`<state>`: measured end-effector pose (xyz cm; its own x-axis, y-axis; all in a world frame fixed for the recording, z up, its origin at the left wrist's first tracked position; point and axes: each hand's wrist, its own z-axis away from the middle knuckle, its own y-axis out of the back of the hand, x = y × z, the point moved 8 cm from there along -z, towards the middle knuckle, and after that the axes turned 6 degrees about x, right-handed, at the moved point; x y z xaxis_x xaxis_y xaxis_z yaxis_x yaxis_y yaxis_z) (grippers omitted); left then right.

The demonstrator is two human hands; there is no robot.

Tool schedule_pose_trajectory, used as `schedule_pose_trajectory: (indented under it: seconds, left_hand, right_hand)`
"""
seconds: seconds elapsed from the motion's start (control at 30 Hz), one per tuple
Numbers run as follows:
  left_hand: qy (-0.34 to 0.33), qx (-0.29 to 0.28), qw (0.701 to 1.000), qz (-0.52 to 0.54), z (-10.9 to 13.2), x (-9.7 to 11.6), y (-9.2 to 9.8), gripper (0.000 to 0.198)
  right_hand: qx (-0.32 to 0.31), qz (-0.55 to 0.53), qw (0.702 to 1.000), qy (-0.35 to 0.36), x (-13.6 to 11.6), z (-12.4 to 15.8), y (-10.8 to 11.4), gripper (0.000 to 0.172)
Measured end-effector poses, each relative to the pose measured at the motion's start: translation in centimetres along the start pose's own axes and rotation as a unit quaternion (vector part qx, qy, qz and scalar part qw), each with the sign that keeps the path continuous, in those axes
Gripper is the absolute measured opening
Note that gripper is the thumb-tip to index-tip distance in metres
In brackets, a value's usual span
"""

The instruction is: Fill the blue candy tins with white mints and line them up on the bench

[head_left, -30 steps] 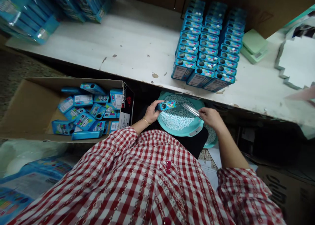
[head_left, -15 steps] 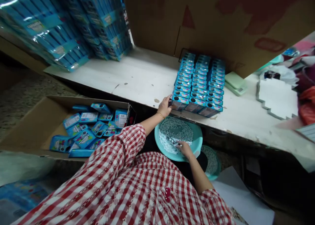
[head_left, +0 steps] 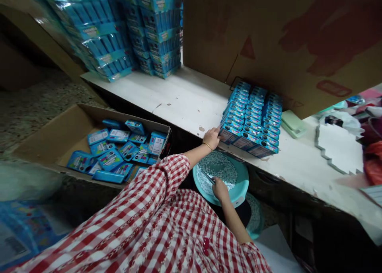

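Note:
Three rows of small blue boxes (head_left: 250, 123) stand packed together on the white tabletop. My left hand (head_left: 211, 139) is at their near left corner, fingers curled against the front box; the fingertips are partly hidden. Below the table edge sits a turquoise basin (head_left: 244, 185) holding many small whitish pieces (head_left: 219, 167). Over it, my right hand (head_left: 221, 190) is closed round a thin dark stick-like tool (head_left: 208, 176), whose tip points left and away into the pieces. The tool's exact kind is unclear.
An open carton (head_left: 44, 135) with loose blue boxes lies at left. Wrapped stacks (head_left: 161, 38) stand at the back left, and a large cardboard sheet (head_left: 215, 30) behind the rows. A pale green case (head_left: 294, 123) and white cut-out pieces (head_left: 340, 147) lie at right. Another basin (head_left: 254, 215) sits lower.
The camera view has shifted, so the scene sits further right and lower. My right hand has turned, and the tool in it shows more plainly. My left hand stays by the front box.

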<state>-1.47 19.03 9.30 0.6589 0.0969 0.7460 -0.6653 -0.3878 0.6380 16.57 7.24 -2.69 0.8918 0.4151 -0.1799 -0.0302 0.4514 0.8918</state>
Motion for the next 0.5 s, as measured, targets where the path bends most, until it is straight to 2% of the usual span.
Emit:
schedule_pose_trajectory:
  seconds: [0.07,0.13,0.17,0.23,0.3,0.37,0.43,0.5]
  left_hand:
    - [0.000,-0.007,1.000,0.004,0.7,0.1,0.5,0.057]
    - [-0.029,0.004,0.999,0.025,1.8,0.1,2.3,0.067]
    - [-0.050,0.025,0.998,0.041,2.4,-0.2,3.8,0.067]
    - [-0.079,0.100,0.990,0.061,3.9,-2.2,8.3,0.058]
    - [-0.056,0.188,0.979,0.047,5.7,-6.1,13.7,0.046]
    - [0.037,0.245,0.969,-0.003,7.7,-11.9,18.7,0.038]
    - [0.164,0.236,0.956,-0.054,9.7,-18.2,21.8,0.036]
    - [0.250,0.198,0.946,-0.061,11.4,-23.4,22.7,0.049]
  right_hand:
    - [-0.008,-0.005,1.000,0.000,0.4,0.1,0.1,0.047]
    - [-0.013,-0.013,1.000,-0.001,1.2,0.0,0.2,0.045]
    - [-0.013,-0.014,1.000,-0.002,1.7,-0.2,0.2,0.047]
    - [-0.002,0.004,1.000,-0.006,3.0,-0.7,0.1,0.052]
    - [0.027,0.051,0.998,-0.025,4.8,-1.2,0.2,0.053]
    - [0.045,0.081,0.994,-0.058,6.9,-1.4,0.2,0.053]
    - [0.036,0.074,0.992,-0.092,8.8,-1.6,-0.2,0.055]
    - [0.028,0.050,0.993,-0.106,9.9,-1.8,-0.6,0.058]
